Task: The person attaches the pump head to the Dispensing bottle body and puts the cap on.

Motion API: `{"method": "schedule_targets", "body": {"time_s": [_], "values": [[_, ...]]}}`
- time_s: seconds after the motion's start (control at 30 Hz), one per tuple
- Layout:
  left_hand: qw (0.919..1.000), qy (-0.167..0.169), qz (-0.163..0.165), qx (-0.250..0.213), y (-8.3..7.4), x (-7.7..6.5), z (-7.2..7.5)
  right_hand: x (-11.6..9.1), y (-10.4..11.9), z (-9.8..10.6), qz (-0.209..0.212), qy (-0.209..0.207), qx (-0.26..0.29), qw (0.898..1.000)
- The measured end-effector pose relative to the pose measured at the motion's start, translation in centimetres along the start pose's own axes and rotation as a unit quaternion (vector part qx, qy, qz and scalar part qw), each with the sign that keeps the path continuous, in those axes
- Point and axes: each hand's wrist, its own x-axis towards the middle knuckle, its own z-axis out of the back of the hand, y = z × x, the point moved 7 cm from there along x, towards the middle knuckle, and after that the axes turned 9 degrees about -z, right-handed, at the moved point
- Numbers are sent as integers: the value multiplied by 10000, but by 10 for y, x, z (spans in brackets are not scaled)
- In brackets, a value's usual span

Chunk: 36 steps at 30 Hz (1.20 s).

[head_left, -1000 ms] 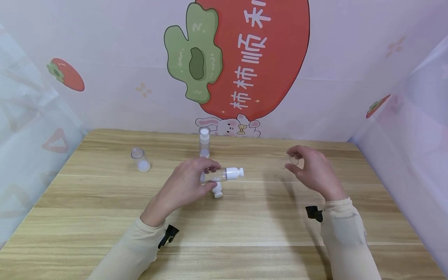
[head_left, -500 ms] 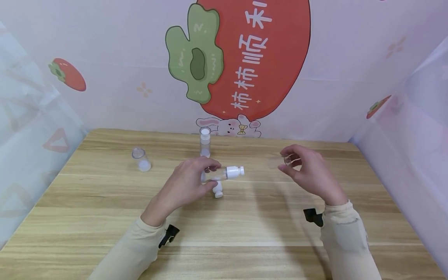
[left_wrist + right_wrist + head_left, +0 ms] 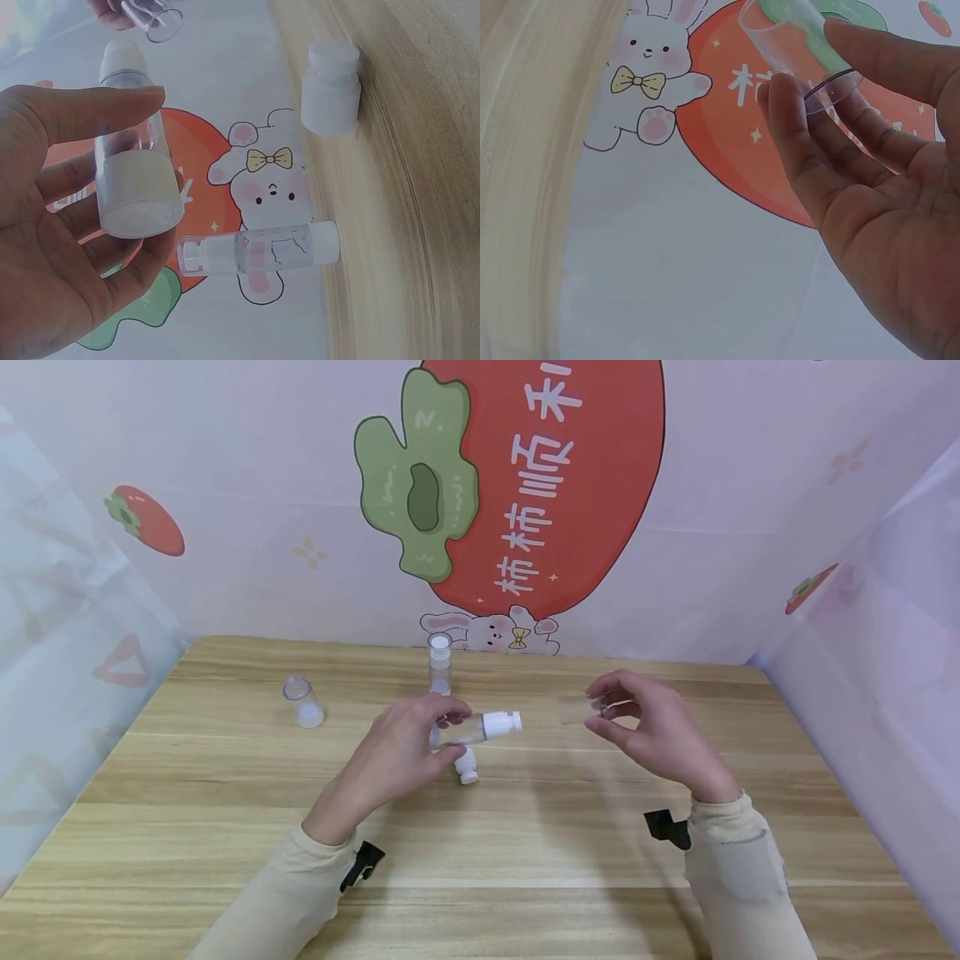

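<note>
My left hand [image 3: 397, 743] grips a clear pump bottle [image 3: 139, 180] by its body, thumb on one side and fingers on the other. The bottle lies nearly level in the head view, its white pump head [image 3: 501, 724] pointing right. My right hand [image 3: 652, 727] pinches a clear cap [image 3: 577, 709] at its far end between thumb and fingers. Its open rim [image 3: 757, 19] faces the pump head, with a gap between them. Just below the held bottle in the head view is a small white bottle [image 3: 331, 94], upright on the table, partly hidden.
Another capped clear bottle [image 3: 439, 664] stands near the table's back edge, behind my left hand. A clear container with a white bottom [image 3: 303, 703] stands at the left on the wooden table [image 3: 540, 877]. Printed cloth [image 3: 262, 585] hangs at the back and sides.
My right hand has moved left with the clear cap, turning it so that it points at the pump head. The left hand and its bottle have barely moved.
</note>
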Motion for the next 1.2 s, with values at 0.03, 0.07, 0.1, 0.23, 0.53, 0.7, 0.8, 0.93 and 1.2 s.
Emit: {"method": "schedule_targets", "body": {"time_s": [0.03, 0.07, 0.1, 0.23, 0.53, 0.7, 0.8, 0.93, 1.2], "values": [[10000, -7, -7, -1, 0, 0, 0, 0, 0, -1, 24, 17, 62, 10000], [10000, -16, -9, -4, 0, 0, 0, 0, 1, -1, 38, 38, 137, 9999], [10000, -23, -13, -5, 0, 0, 0, 0, 1, -2, 58, 58, 222, 9997], [10000, -39, -10, -18, 0, 0, 0, 0, 4, -4, 177, 136, 484, 9986], [10000, -72, -56, 8, 0, 0, 0, 1, 5, -14, 258, 329, 780, 9961], [10000, -67, -40, 28, 0, 0, 0, 1, 6, -17, 306, 396, 907, 9946], [10000, -60, -17, 33, 0, 0, 0, 1, 6, -18, 256, 447, 962, 9940], [10000, -45, 4, 25, 0, 0, 0, 2, 6, -21, 161, 511, 1012, 9934], [9999, -73, -57, 42, -1, 0, 1, 2, 8, -25, 126, 609, 1189, 9910]]}}
